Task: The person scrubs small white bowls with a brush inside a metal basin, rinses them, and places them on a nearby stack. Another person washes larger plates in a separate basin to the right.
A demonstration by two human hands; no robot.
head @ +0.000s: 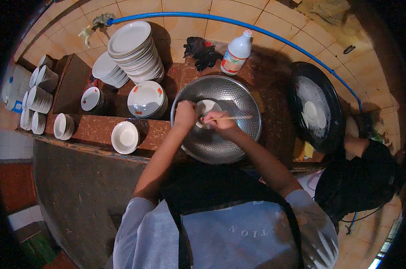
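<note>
In front of me a large hammered metal basin (pixel 219 151) sits on the counter. My left hand (pixel 186 114) grips the left rim of a small white bowl (pixel 208 106) over the basin. My right hand (pixel 221 121) holds a thin pale wooden stick (pixel 236 118), perhaps a brush handle, and its fingers are at the bowl's lower right. Something small, dark and red shows at the bowl by my right fingertips; I cannot tell what. A cream bowl (pixel 125 137) stands left of the basin, and flower-patterned plates (pixel 146 99) are stacked behind it.
Tall plate stacks (pixel 132 50) and several bowl stacks (pixel 40 99) fill the left. A white bottle (pixel 236 53) and black plastic (pixel 203 53) lie behind the basin. At right stands a black tub (pixel 334 111) with suds and dishes, beside a person in black (pixel 357 181). A blue hose (pixel 256 28) arcs behind.
</note>
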